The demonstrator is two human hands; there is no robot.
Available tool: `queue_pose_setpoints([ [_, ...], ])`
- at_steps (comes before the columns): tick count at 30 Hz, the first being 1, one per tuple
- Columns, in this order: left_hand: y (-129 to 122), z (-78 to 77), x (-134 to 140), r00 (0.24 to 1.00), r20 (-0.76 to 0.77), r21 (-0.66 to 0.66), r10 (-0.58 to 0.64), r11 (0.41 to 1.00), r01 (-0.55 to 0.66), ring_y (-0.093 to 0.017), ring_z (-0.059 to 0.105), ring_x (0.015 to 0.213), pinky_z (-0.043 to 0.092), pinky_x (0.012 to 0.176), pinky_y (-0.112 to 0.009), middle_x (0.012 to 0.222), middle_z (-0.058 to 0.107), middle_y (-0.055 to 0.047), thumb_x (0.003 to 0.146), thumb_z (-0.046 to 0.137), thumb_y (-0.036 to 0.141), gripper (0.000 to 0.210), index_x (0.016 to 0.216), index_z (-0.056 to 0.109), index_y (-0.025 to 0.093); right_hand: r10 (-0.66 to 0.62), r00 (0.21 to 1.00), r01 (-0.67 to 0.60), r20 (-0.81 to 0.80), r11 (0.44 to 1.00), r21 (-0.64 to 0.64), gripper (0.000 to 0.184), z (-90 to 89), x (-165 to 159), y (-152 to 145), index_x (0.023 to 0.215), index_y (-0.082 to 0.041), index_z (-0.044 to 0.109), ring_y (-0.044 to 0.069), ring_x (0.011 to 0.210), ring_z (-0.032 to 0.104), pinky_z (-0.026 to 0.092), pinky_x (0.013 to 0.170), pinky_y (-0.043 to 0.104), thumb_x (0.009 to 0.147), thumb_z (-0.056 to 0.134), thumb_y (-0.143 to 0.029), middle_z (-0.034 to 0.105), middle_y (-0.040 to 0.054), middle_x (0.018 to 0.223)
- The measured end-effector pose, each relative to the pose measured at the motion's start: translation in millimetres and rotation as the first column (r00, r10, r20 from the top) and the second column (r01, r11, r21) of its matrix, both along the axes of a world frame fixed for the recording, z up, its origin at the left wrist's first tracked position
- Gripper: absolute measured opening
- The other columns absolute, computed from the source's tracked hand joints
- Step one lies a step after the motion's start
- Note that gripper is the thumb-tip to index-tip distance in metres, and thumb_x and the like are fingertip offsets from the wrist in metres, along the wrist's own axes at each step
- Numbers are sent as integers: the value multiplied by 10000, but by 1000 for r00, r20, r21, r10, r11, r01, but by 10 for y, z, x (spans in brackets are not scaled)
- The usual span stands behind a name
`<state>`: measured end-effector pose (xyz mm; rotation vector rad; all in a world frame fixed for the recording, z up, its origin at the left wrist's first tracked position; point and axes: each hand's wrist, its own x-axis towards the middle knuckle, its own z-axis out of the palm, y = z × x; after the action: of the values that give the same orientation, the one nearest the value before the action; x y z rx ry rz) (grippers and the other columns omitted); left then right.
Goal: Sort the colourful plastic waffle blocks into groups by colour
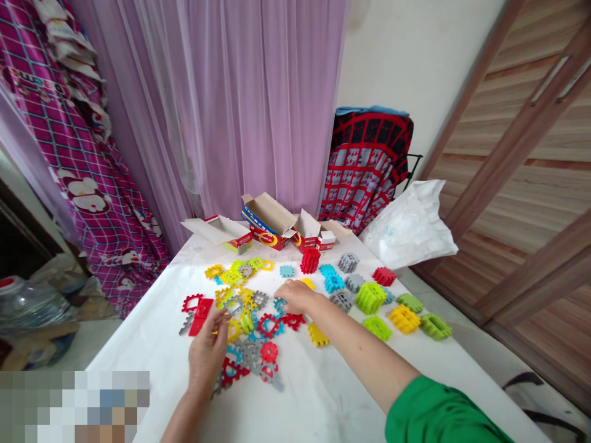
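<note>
Left hands (209,351): fingers loosely apart, resting on the flat toothed pieces (252,326), just beside the red piece (200,316)
Right hands (295,296): fingers curled down onto those pieces' far edge; grip unclear
Surface (323,394): red boxes (268,231) beyond the pieces

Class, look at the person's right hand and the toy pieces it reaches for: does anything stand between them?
Nothing visible does. The right hand already rests on the flat toy pieces scattered on the white table.
</note>
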<state>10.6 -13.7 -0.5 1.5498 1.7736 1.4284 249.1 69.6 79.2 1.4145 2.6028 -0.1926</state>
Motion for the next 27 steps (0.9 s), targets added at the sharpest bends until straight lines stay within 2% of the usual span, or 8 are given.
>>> queue_pose_setpoints([
  [4,101,-19,-223,997,-27,6,70,998,-70,-225,734,859,580,748,-332,926,776,-66,788,499,515,406,1041,623,222,60,996,-60,67,998,-7,469,-8,-84,56,1171,-247,687,279,1117,610,471,913,327,705,718,-207,702,92,1142],
  [7,175,-143,-336,993,-10,6,118,993,-118,-230,731,849,577,754,-336,904,776,-60,753,512,542,417,1005,628,231,64,994,-65,86,998,14,489,-17,-106,101,1147,-226,698,288,1118,604,467,917,340,662,763,-223,690,111,1159],
  [9,215,-233,-371,993,23,2,117,993,-117,-235,729,850,576,762,-347,908,774,-57,743,510,565,447,1016,631,232,59,995,-62,84,998,29,405,2,-93,137,1058,-218,734,283,1093,611,473,892,334,654,763,-210,704,110,1112],
  [11,244,-305,-389,993,60,-10,107,994,-106,-240,728,842,576,758,-359,914,771,-51,735,516,584,476,1037,634,235,45,997,-49,62,997,56,293,43,-74,177,986,-230,751,262,1063,621,475,861,315,695,723,-200,721,89,1052],
  [14,270,-365,-410,987,130,-36,99,995,-95,-251,724,858,573,765,-372,933,767,-57,712,540,611,516,1048,633,231,-14,1000,15,-8,989,148,254,80,-82,204,1051,-252,723,228,1087,601,461,867,301,833,594,-232,705,66,1093],
  [17,270,-364,-422,977,181,-65,112,993,-101,-261,717,885,566,784,-384,945,761,-64,691,551,639,555,1052,632,225,-94,993,106,-67,969,223,304,6,-151,138,1119,-217,687,224,1142,566,451,881,310,908,468,-209,674,90,1164],
  [22,221,-273,-393,963,234,-89,132,989,-114,-264,713,871,565,755,-374,913,754,-67,675,560,636,558,1034,634,215,-127,990,136,-66,978,157,255,-185,-91,-73,960,-245,746,218,981,656,473,766,276,822,544,-171,740,56,996],
  [27,217,-207,-358,953,274,-83,131,990,-113,-262,710,886,559,788,-384,907,756,-81,687,556,594,531,1033,626,198,-165,982,178,-87,968,174,340,-138,202,-10,1068,-227,725,243,1004,662,475,796,313,858,467,-157,732,81,1068],
])
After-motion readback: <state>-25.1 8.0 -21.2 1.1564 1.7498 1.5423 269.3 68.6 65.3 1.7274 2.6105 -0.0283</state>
